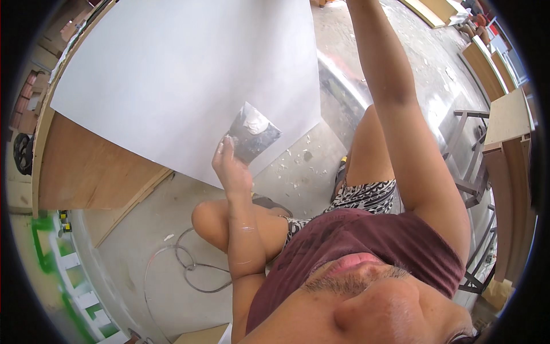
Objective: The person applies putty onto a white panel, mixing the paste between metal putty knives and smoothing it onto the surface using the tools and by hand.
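Note:
My left hand [231, 167] is closed on the near corner of a flat, square grey metal filler plate [255, 146]. A dab of white paste [255, 123] lies on the plate's far part, and some white smears mark my fingertips. Just beyond the plate is a large, smooth white panel [172, 74], with the plate overlapping its lower right part in view. My right arm [384, 63] stretches forward past the panel's right side and leaves the picture at the top edge, so my right hand is out of sight.
A brown wooden board [97, 163] stands under the panel's left side. A thin looped hose [197, 266] lies on the grey floor left of my bent knees. White flakes [295, 166] are scattered near my feet. Dark metal stands [472, 166] and wooden boxes [513, 123] are at right.

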`<state>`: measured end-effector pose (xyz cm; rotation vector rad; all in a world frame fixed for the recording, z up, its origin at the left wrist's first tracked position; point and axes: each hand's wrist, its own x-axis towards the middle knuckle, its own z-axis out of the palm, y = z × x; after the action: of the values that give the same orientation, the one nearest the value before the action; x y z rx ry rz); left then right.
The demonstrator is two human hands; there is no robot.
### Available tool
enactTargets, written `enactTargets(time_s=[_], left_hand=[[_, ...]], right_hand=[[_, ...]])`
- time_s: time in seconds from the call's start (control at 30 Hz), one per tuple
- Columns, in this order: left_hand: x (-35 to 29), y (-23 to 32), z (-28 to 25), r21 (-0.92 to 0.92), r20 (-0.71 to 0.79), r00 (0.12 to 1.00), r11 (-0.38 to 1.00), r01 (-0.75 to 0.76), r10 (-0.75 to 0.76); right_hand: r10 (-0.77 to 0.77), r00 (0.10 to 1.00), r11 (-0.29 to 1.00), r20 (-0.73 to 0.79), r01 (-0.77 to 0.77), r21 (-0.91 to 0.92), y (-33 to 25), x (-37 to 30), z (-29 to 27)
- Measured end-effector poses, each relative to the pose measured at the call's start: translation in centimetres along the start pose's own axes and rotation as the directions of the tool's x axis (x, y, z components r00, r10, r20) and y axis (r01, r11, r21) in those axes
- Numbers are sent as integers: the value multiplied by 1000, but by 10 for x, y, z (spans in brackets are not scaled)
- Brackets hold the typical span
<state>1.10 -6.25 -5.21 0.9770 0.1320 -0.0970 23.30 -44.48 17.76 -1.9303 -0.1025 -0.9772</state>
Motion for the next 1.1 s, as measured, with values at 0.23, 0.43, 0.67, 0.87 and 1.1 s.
enactTargets(time_s=[0.23,0.43,0.67,0.87,1.1], left_hand=[[0,1,-3,-4,0,1000,1000,9,-9],[3,-4,7,15,10,999,999,38,-38],[5,-8,0,21,61,998,999,27,-29],[2,-2,-5,24,18,1000,1000,14,-15],[4,-8,-9,-17,76,997,1000,-2,3]], right_hand=[[-61,976,957,-210,-2,-289,2,-29,29],[-7,980,748,-200,-128,-652,8,-58,70],[10,946,835,-324,-187,-518,-1,-62,22],[-45,967,958,-252,-30,-285,-24,-32,29],[-56,979,822,-195,-65,-566,-56,-52,75]])
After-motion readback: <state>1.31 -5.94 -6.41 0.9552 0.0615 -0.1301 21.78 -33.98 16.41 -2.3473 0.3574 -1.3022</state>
